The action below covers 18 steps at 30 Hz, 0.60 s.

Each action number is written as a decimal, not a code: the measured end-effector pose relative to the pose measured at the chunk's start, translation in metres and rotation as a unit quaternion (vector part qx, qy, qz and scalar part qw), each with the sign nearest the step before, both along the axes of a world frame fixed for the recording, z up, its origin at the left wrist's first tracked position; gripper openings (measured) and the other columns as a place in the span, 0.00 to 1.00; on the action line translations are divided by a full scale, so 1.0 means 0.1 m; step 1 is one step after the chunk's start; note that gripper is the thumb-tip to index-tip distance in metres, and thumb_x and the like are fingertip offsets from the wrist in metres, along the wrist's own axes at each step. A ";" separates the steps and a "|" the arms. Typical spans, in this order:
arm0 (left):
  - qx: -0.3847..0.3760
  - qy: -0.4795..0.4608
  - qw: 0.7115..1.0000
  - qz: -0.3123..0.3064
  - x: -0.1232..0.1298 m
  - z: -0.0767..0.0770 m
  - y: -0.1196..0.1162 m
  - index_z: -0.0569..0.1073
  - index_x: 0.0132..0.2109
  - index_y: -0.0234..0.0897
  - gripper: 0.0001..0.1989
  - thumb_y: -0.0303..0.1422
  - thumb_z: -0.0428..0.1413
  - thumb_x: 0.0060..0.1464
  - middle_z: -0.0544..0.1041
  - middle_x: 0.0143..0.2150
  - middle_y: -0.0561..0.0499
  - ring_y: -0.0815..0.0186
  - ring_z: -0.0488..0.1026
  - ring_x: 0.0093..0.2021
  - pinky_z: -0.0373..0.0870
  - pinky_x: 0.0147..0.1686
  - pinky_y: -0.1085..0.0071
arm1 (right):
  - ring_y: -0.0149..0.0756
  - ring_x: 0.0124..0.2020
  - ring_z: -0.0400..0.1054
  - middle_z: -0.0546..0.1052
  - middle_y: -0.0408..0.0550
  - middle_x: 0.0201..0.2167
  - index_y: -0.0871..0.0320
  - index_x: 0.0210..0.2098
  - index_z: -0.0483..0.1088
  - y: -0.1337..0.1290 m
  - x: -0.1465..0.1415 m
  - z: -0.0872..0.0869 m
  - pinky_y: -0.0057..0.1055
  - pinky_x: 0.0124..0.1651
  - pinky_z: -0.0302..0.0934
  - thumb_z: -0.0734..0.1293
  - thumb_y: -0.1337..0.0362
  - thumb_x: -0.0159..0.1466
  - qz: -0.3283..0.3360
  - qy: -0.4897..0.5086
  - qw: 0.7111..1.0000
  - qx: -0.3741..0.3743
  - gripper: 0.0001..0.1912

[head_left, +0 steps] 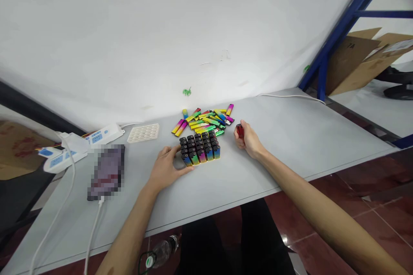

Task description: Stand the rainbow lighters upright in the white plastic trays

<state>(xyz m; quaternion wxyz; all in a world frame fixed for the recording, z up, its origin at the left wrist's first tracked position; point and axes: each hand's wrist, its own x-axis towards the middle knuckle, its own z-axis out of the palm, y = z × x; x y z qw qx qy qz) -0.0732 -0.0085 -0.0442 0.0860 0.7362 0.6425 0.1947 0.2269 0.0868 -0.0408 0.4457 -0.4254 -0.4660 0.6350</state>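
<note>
Several lighters (201, 154) stand upright in tight rows on the table, black tops upward, with blue, green, pink and yellow bodies. At their left side is my left hand (166, 167), thumb and forefinger spread apart around the near left corner; the fingertips seem to touch the block without gripping it. My right hand (248, 139) is closed around a red lighter (240, 131) with a black top, just right of the rows; the fingers hide part of it. Behind the rows lies a loose heap of colourful lighters (206, 118).
A pale tray with round hollows (143, 133) lies left of the heap. Farther left are a blurred phone-like object (106, 172), power strips (103, 134) and white cables (72, 176). A white wall (193, 43) rises behind; a blue frame (322, 73) stands right.
</note>
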 end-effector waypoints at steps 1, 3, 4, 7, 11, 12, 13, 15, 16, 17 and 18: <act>0.001 0.000 1.000 -0.001 0.00 0.00 0.00 0.66 0.59 0.42 0.36 0.54 0.62 0.47 0.69 0.42 0.48 0.53 0.68 0.47 0.68 0.48 0.57 | 0.26 0.14 0.41 0.52 0.36 0.12 0.55 0.20 0.59 0.00 0.00 -0.01 0.27 0.18 0.38 0.53 0.41 0.67 0.003 -0.003 1.000 0.008 0.29; 0.002 0.000 1.000 -0.003 -0.01 -0.01 0.00 0.66 0.59 0.42 0.37 0.54 0.62 0.47 0.69 0.42 0.48 0.52 0.68 0.47 0.68 0.49 0.57 | 0.27 0.14 0.43 0.53 0.37 0.12 0.55 0.22 0.61 0.00 -0.01 -0.02 0.27 0.18 0.39 0.52 0.37 0.66 0.012 -0.015 1.000 0.022 0.31; 0.002 0.001 1.000 -0.002 -0.01 -0.01 0.00 0.66 0.59 0.42 0.37 0.54 0.62 0.47 0.69 0.42 0.48 0.52 0.68 0.47 0.68 0.49 0.56 | 0.27 0.14 0.44 0.55 0.37 0.13 0.55 0.23 0.62 -0.01 0.00 -0.02 0.27 0.18 0.40 0.51 0.36 0.65 0.015 -0.024 0.999 0.027 0.32; 0.002 0.001 1.000 0.001 0.00 -0.01 0.00 0.65 0.60 0.42 0.38 0.54 0.62 0.47 0.69 0.44 0.47 0.51 0.68 0.49 0.68 0.50 0.55 | 0.27 0.15 0.47 0.57 0.38 0.15 0.56 0.26 0.65 -0.03 0.00 -0.03 0.27 0.18 0.42 0.50 0.34 0.65 0.020 -0.059 0.997 0.038 0.34; 0.000 -0.019 1.000 -0.012 0.03 0.04 -0.03 0.61 0.63 0.42 0.39 0.52 0.62 0.49 0.71 0.48 0.46 0.52 0.69 0.52 0.68 0.52 0.55 | 0.27 0.15 0.50 0.59 0.38 0.15 0.57 0.29 0.68 -0.05 0.02 -0.05 0.26 0.18 0.44 0.51 0.35 0.66 0.028 -0.093 0.993 0.065 0.33; -0.001 -0.027 0.999 -0.018 0.03 0.05 -0.05 0.59 0.63 0.42 0.39 0.51 0.62 0.49 0.71 0.50 0.45 0.52 0.69 0.52 0.68 0.53 0.56 | 0.27 0.15 0.50 0.59 0.38 0.15 0.57 0.29 0.68 -0.06 0.02 -0.05 0.26 0.18 0.45 0.51 0.36 0.66 0.027 -0.098 0.992 0.070 0.33; -0.001 -0.032 0.999 -0.023 0.02 0.05 -0.08 0.59 0.64 0.41 0.40 0.50 0.62 0.49 0.72 0.51 0.44 0.52 0.69 0.53 0.68 0.54 0.56 | 0.27 0.15 0.50 0.59 0.38 0.15 0.57 0.30 0.68 -0.06 0.01 -0.06 0.27 0.18 0.45 0.51 0.36 0.66 0.025 -0.101 0.992 0.072 0.33; 0.001 -0.029 0.999 -0.018 -0.02 0.05 -0.13 0.58 0.63 0.39 0.41 0.49 0.63 0.48 0.71 0.54 0.42 0.50 0.69 0.55 0.67 0.56 0.56 | 0.27 0.15 0.50 0.60 0.38 0.15 0.57 0.30 0.68 -0.07 0.01 -0.06 0.27 0.18 0.45 0.51 0.36 0.66 0.020 -0.105 0.992 0.069 0.33; 0.003 -0.023 1.000 -0.008 -0.06 0.05 -0.16 0.58 0.63 0.38 0.41 0.49 0.63 0.47 0.71 0.55 0.41 0.49 0.68 0.57 0.67 0.57 0.55 | 0.27 0.15 0.50 0.60 0.38 0.15 0.57 0.30 0.68 -0.07 0.01 -0.06 0.27 0.18 0.45 0.51 0.35 0.66 0.019 -0.106 0.992 0.068 0.33; 0.005 -0.016 1.000 0.008 -0.11 0.05 -0.18 0.57 0.63 0.37 0.43 0.49 0.63 0.46 0.70 0.57 0.39 0.48 0.67 0.59 0.66 0.58 0.54 | 0.27 0.15 0.51 0.60 0.38 0.16 0.57 0.30 0.68 -0.07 0.01 -0.06 0.27 0.18 0.46 0.51 0.35 0.66 0.019 -0.107 0.992 0.069 0.33; 0.006 -0.010 1.000 0.023 -0.18 0.06 -0.20 0.56 0.64 0.36 0.44 0.49 0.63 0.46 0.69 0.58 0.38 0.47 0.66 0.60 0.65 0.59 0.53 | 0.27 0.15 0.51 0.60 0.38 0.16 0.57 0.30 0.68 -0.08 0.01 -0.05 0.27 0.18 0.46 0.51 0.35 0.66 0.019 -0.108 0.991 0.072 0.33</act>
